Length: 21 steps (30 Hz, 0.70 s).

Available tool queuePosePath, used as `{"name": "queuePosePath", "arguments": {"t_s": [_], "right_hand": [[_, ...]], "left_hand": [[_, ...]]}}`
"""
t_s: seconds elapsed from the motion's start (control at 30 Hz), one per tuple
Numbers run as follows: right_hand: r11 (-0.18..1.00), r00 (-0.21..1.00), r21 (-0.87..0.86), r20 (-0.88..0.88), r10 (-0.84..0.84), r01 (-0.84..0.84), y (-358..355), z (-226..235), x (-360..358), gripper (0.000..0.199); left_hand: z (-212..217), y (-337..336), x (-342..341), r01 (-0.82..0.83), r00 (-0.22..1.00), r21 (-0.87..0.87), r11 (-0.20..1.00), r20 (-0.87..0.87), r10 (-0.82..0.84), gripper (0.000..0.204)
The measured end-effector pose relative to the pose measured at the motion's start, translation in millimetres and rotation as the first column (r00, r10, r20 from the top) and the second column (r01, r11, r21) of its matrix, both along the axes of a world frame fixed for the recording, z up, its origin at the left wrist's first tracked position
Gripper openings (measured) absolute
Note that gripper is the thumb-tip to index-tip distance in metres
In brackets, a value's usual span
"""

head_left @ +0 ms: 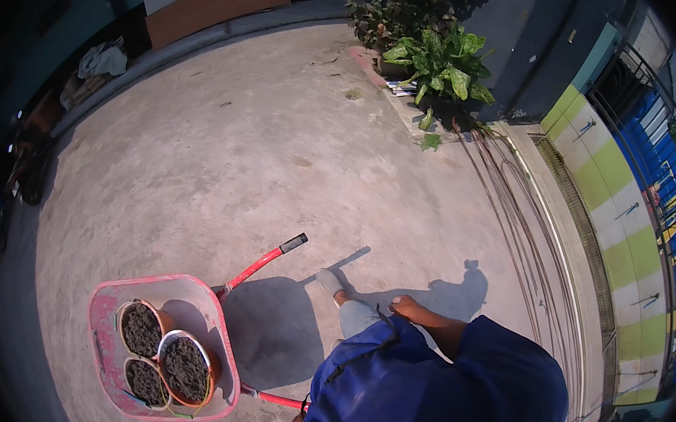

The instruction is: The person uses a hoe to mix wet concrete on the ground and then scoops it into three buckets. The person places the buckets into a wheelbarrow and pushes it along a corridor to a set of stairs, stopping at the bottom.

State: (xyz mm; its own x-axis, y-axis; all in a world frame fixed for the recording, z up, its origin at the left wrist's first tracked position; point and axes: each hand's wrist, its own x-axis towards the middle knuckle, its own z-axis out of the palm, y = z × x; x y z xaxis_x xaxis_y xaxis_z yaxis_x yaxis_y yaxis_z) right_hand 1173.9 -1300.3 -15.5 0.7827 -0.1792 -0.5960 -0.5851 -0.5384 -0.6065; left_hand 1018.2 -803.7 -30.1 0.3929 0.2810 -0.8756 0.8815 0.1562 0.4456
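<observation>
A red wheelbarrow (pixel 107 311) stands on the concrete ground (pixel 269 153), toward the ground's left edge, with its two handles pointing to the person. The left hand (pixel 298 421) is at the end of the lower red handle (pixel 272 397), partly hidden by the blue shirt (pixel 401 382); I cannot tell whether its fingers are clamped on the handle. The wheelbarrow's tray lies to the left of this hand, apart from it. The right hand (pixel 405 308) is curled beside the shirt, well apart from the upper handle (pixel 261 265), which ends in one black grip (pixel 294 243); whether its fingers are together cannot be told.

Three buckets (pixel 214 370) sit in the tray, each filled with dark soil (pixel 185 367): one toward the upper left corner, one near the lower left corner, and one with a white rim nearer the edge on the handle side. They stand close together. One gray shoe (pixel 328 282) shows on the ground between the upper handle and the right hand. Two leafy plants (pixel 446 65) stand by the ground's upper right corner
</observation>
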Motion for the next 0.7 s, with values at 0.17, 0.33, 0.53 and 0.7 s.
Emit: {"name": "queuePosePath", "arguments": {"t_s": [0.17, 0.33, 0.53, 0.7], "right_hand": [[0.988, 0.999, 0.148, -0.033, -0.030, 0.035, 49, 11, 65, 0.027], [0.997, 0.969, 0.075, -0.243, 0.029, -0.011, 66, 29, 127, 0.026], [0.991, 0.972, 0.112, -0.210, 0.101, -0.079, 72, 24, 209, 0.025], [0.988, 0.964, 0.150, -0.267, 0.016, 0.025, 88, 41, 282, 0.027]], "left_hand": [[-2, 2, 12, -0.006, 0.998, 0.055, 0.998, 0.055, 0.003, 0.026], [5, 11, 59, -0.035, 0.991, 0.095, 0.995, 0.134, 0.022, 0.025], [56, 9, 146, -0.147, 0.977, 0.070, 0.987, 0.164, 0.134, 0.027], [49, 27, 194, -0.144, 0.979, 0.037, 0.989, 0.149, 0.137, 0.029]]}}
